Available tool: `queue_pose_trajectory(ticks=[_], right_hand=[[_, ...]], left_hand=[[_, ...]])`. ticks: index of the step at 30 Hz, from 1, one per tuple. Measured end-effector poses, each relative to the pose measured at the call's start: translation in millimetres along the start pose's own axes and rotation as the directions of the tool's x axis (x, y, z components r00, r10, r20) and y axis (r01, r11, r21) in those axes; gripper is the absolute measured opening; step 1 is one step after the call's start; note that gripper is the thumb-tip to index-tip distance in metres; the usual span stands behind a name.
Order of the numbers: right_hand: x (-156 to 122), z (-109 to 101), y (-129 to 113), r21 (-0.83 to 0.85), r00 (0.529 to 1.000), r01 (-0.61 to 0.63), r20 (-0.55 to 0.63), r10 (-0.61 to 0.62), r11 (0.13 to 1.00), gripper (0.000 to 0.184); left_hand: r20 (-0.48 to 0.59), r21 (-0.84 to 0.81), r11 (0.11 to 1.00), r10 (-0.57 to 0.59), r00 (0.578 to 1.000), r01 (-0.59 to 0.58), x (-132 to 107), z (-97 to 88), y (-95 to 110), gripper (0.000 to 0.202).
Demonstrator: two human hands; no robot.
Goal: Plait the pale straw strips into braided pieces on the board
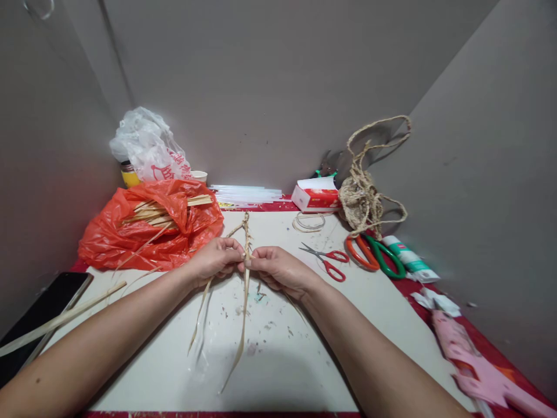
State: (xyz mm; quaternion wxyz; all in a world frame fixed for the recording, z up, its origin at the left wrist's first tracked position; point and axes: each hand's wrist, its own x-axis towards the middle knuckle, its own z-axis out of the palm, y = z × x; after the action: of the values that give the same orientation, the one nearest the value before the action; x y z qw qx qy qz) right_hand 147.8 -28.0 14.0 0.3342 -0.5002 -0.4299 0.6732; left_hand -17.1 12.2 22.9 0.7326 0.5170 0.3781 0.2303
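Both hands meet at the middle of the white board (183, 360), fingertips pinched around a thin straw braid (248, 232). My left hand (216, 260) is closed on the braid's left side, and my right hand (278, 268) is closed on its right side. The plaited part points away from me, with a looped end beside its top. Loose flat straw strands (242, 337) hang from the grip toward me, one to the left and one in the middle. Another thin strand shows below my right hand. The fingertips partly hide where the strands cross.
A red plastic bag (108, 232) of straw strips lies left, near a phone (65, 290). Red-handled scissors (324, 258) rest right of my hands. Beyond are a coil of straw rope (361, 200), a red-white box (315, 197), a glue tube (411, 258) and a pink glue gun (474, 360).
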Motion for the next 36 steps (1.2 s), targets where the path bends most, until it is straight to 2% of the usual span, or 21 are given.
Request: queue_pose_trajectory(ticks=[5,10,16,23,26,32,36], right_hand=[[0.6,1.0,0.6,-0.001,1.000,0.015,-0.014,-0.015,1.000,0.025],[-0.4,4.6,-0.6,-0.033,0.997,0.041,-0.057,-0.043,0.999,0.030],[-2.8,-0.8,-4.2,-0.047,0.999,0.050,0.022,-0.049,0.998,0.029],[-4.5,-2.1,-6.4,-0.087,0.995,0.095,0.001,-0.096,0.992,0.023],[-4.3,-0.2,-7.1,-0.113,0.997,0.076,-0.003,-0.077,0.991,0.022],[-4.2,1.3,-8.1,0.009,0.999,-0.025,0.047,0.024,1.000,0.016],[-3.4,4.7,-6.2,0.062,1.000,-0.027,-0.009,0.027,0.998,0.016]], left_hand=[[-0.013,0.000,1.000,0.019,1.000,-0.019,0.2,1.4,-1.1,0.017],[-0.056,0.071,0.997,0.036,0.998,-0.032,1.2,2.0,-4.1,0.023],[-0.067,0.080,0.996,0.048,0.997,-0.042,-0.4,1.9,0.5,0.021],[-0.069,0.121,0.991,0.060,0.996,-0.051,-2.2,4.4,6.5,0.020],[-0.063,0.130,0.990,0.061,0.996,-0.053,-2.2,4.2,6.1,0.020],[-0.025,0.218,0.972,0.092,0.995,-0.084,-3.3,2.0,5.3,0.020],[-0.059,0.273,0.961,0.072,0.996,-0.054,-4.1,3.5,5.8,0.012]])
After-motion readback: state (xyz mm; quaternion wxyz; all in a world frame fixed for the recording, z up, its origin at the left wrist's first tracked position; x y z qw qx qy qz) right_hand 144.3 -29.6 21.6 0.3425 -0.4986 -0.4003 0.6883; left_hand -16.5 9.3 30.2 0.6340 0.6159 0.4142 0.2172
